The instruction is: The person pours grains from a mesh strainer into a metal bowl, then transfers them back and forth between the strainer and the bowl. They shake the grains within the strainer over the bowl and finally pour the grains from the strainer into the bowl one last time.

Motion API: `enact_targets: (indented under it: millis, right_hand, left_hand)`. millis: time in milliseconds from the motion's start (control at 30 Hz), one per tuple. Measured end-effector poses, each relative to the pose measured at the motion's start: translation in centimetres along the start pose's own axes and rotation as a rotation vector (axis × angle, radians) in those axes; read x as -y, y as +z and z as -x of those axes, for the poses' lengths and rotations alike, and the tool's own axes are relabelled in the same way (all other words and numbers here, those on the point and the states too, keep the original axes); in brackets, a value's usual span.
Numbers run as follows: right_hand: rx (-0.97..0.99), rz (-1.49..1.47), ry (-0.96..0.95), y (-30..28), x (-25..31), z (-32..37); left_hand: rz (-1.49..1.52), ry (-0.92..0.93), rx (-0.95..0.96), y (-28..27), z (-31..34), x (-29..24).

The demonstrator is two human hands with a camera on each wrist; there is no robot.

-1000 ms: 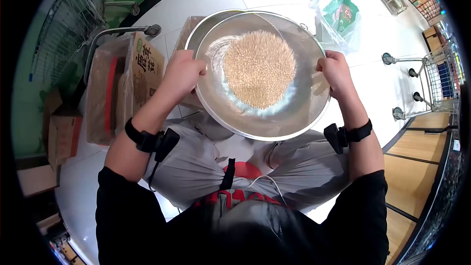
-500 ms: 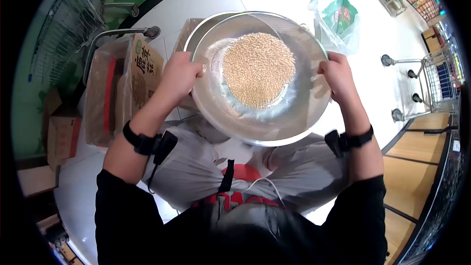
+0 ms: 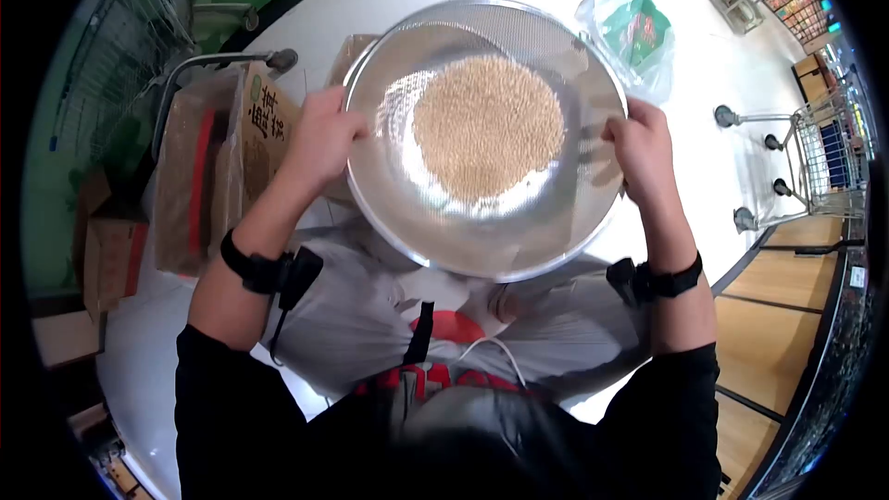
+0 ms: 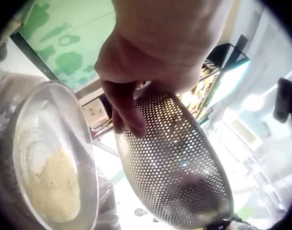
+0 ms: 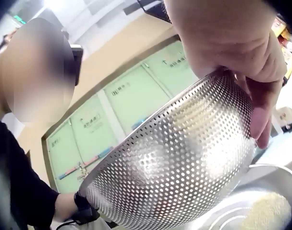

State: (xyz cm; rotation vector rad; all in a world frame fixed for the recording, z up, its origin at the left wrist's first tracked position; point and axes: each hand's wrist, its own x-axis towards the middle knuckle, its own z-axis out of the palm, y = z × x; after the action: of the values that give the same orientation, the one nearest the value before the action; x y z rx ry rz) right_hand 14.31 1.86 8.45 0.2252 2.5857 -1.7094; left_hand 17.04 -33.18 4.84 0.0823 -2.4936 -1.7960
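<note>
Both hands hold a round, perforated metal colander [image 3: 565, 231] by opposite sides of its rim, above the person's lap. My left hand [image 3: 319, 141] grips the left side; in the left wrist view its fingers [image 4: 129, 112] curl over the edge. On the opposite side, my right hand [image 3: 645, 150] grips the rim with thumb and fingers. A round heap of small tan grains [image 3: 489, 130] lies on the colander's bottom. Lower down, a second metal strainer [image 4: 90, 158] holds a pale, fine-grained heap [image 4: 57, 187]; the colander mostly hides this strainer in the head view.
A lined cardboard box [image 3: 264, 120] stands on the floor at left, beside a shopping cart [image 3: 120, 65]. A plastic bag [image 3: 634, 37] lies beyond the right hand. Another cart [image 3: 820, 157] and wooden cabinets [image 3: 773, 315] are at right.
The colander's far edge has come up and now covers the second rim that showed behind it at upper left. The heap of grains has spread slightly. Both hands keep their grip.
</note>
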Motion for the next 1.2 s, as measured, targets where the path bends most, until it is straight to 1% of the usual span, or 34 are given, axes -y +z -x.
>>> enact_targets:
  millis: [33,67,100,133,200,233,267,333,367,400,467,500,567,633,700,733,767,800,833,900,933,1000,1033,1067,1100,1133,1167,1200]
  right_hand:
    - [0.027,-0.003,0.067,0.2,-0.8,-0.2]
    - [0.049,-0.006,0.118,0.2,-1.4,-0.9]
    - [0.089,0.059,0.170,0.5,-1.2,-1.1]
    - [0.089,0.060,0.156,0.3,-0.8,-0.9]
    - [-0.026,0.002,0.028,0.0,0.6,0.1]
    - [-0.005,0.007,0.009,-0.4,-0.2,-0.5]
    - [-0.008,0.007,0.026,-0.1,-1.3,-0.7]
    - [0.044,0.080,0.048,0.5,-1.4,-1.1]
    - [-0.003,0.131,-0.043,0.1,-1.0,-0.6]
    - [-0.004,0.133,-0.061,-0.1,0.3,-0.5]
    - [-0.073,0.052,-0.052,-0.1,1.1,0.5]
    - [0.012,0.062,-0.026,-0.2,-0.7,-0.7]
    - [0.007,0.096,-0.007,0.0,-1.4,-0.4]
    - [0.009,0.133,-0.014,0.1,-0.9,-1.6]
    - [0.012,0.055,0.005,0.5,-1.4,-1.4]
    - [0.006,0.014,0.011,0.6,-1.5,-1.3]
    - [0.056,0.098,0.081,0.5,-2.5,-2.2]
    - [0.053,0.095,0.071,0.3,-1.9,-1.8]
    - [0.013,0.087,0.025,0.0,-0.9,-1.2]
    - [-0.051,0.103,-0.039,-0.1,0.0,-0.6]
    - [-0.047,0.102,-0.025,0.2,-0.9,-0.8]
    - [0.023,0.096,0.028,0.5,-2.4,-2.2]
    - [0.001,0.215,0.029,0.1,-1.1,-1.4]
    - [-0.001,0.220,0.006,0.0,0.2,-1.3]
    - [-0.034,0.160,-0.051,-0.2,0.9,-0.9]
    - [-0.070,0.098,-0.083,-0.3,0.7,-0.1]
    - [-0.039,0.010,-0.060,0.2,-0.7,-0.8]
    - [-0.017,0.086,-0.007,0.9,-1.2,-1.3]
  left_hand:
    - [-0.007,-0.023,0.017,0.2,0.5,0.3]
    - [0.003,-0.087,0.034,0.7,0.3,0.3]
    - [0.015,-0.144,0.046,1.0,0.3,0.0]
    - [0.017,-0.134,0.038,1.0,0.3,-0.5]
    - [0.034,-0.122,0.026,0.7,0.6,-1.7]
    - [0.030,-0.131,0.035,0.8,0.5,-1.6]
    - [-0.012,-0.103,0.032,0.9,0.4,-1.4]
    - [-0.046,-0.060,0.023,0.8,0.4,-1.1]
    - [-0.063,-0.025,0.028,0.2,0.0,-0.5]
    - [-0.081,0.007,0.026,-0.1,-0.3,-0.2]
    - [-0.058,-0.017,0.026,0.3,-0.6,-1.5]
    - [-0.037,-0.037,0.033,0.5,-0.1,-1.8]
    - [-0.023,-0.020,0.051,0.5,0.0,-0.1]
    - [-0.004,0.008,0.045,0.5,-0.7,-1.0]
    - [0.024,-0.092,0.053,0.4,0.0,-2.2]
    - [0.021,-0.100,0.062,0.8,0.4,-1.8]
    - [-0.063,-0.128,0.051,1.2,0.4,-1.3]
    - [-0.147,-0.153,0.035,1.3,0.0,-1.1]
    - [-0.145,-0.143,0.020,0.9,-0.5,-1.2]
    - [-0.048,-0.017,0.024,0.4,-0.5,-1.0]
    - [-0.051,-0.030,0.031,0.5,-0.1,-1.0]
    - [-0.014,-0.187,0.117,1.0,-0.2,-1.5]
    - [-0.011,-0.175,0.112,0.4,-0.4,-0.7]
    - [-0.178,0.112,0.091,-0.5,-1.0,0.9]
    - [-0.346,0.384,0.076,-0.6,-0.8,0.5]
    - [-0.340,0.373,0.092,-0.3,-0.5,0.1]
    - [-0.163,0.127,0.104,0.0,-0.1,-0.6]
    - [0.014,-0.109,0.100,0.4,0.2,-1.6]
